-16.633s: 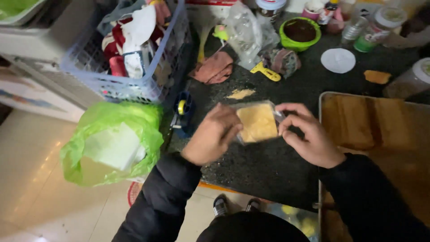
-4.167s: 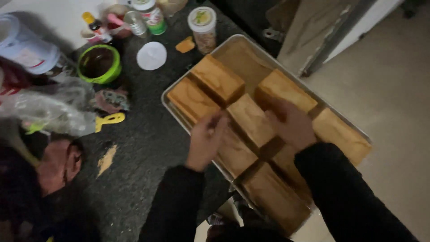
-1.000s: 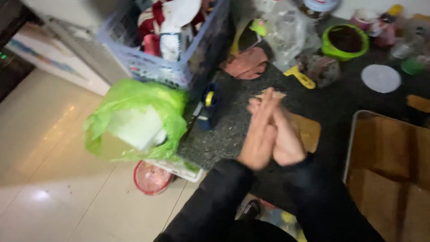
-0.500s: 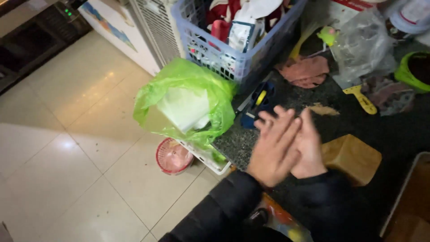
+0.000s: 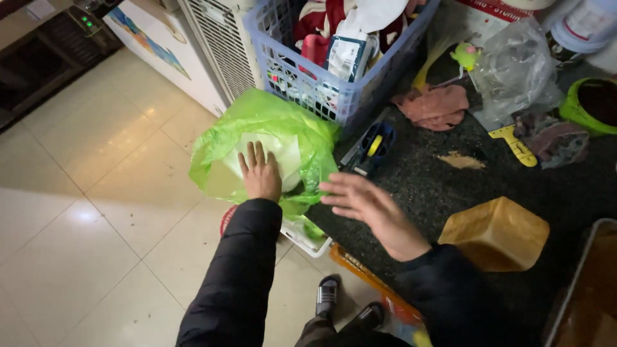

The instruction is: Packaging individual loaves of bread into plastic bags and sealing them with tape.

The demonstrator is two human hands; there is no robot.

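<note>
My left hand [image 5: 260,172] is stretched out over a green plastic bag [image 5: 276,125] that lines a bin beside the counter, fingers spread above the white contents inside. My right hand [image 5: 369,209] hovers flat and open above the front edge of the dark speckled counter [image 5: 443,186], holding nothing. A tan block-shaped loaf in clear wrap [image 5: 498,232] lies on the counter just right of that hand, untouched.
A blue plastic basket [image 5: 334,77] full of packets stands behind the bag. A blue and yellow tape dispenser [image 5: 373,146], pink cloth [image 5: 437,106], clear bag [image 5: 514,71], yellow scraper [image 5: 514,144] and green bowl [image 5: 588,106] sit on the counter. A metal tray edge [image 5: 578,283] shows at right.
My hands, pressed together half a second ago, have parted. The left one has reached out over the green bag; the right one stays open over the counter edge.
</note>
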